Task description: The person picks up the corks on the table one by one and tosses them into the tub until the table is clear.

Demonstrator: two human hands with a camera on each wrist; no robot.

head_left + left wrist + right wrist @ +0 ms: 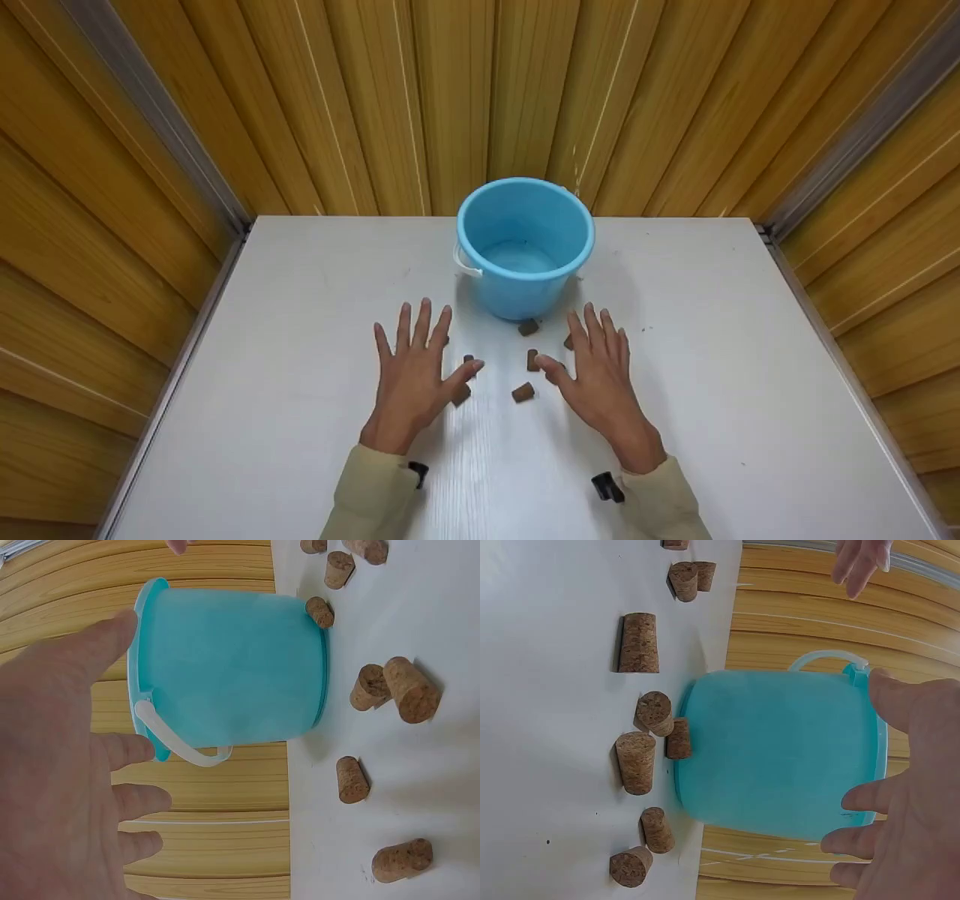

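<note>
Head view: light-blue round plastic bucket (517,298) with white handle (464,264), upright toward rear of white desk (300,337). Small brown tapered cork stoppers (523,392) scattered on desk in front of bucket, some between the hands, some partly hidden by them; none visible inside bucket. Left hand (412,382) and right hand (602,379) either side, backs showing.

Left wrist view: grip with fingers and thumb apart, clamped on nothing, clear of desk and cork stoppers. One cork stopper apparently against bucket base.

Right wrist view: grip likewise spread, nothing held. Several cork stoppers in close pairs, most lying on their sides.

Handling, judged: seem very light, firm with slight give, dry rather than slippery, hardly fragile. Likely roll if nudged. Best pinched across middle of the curved side, thumb opposite forefinger.
</note>
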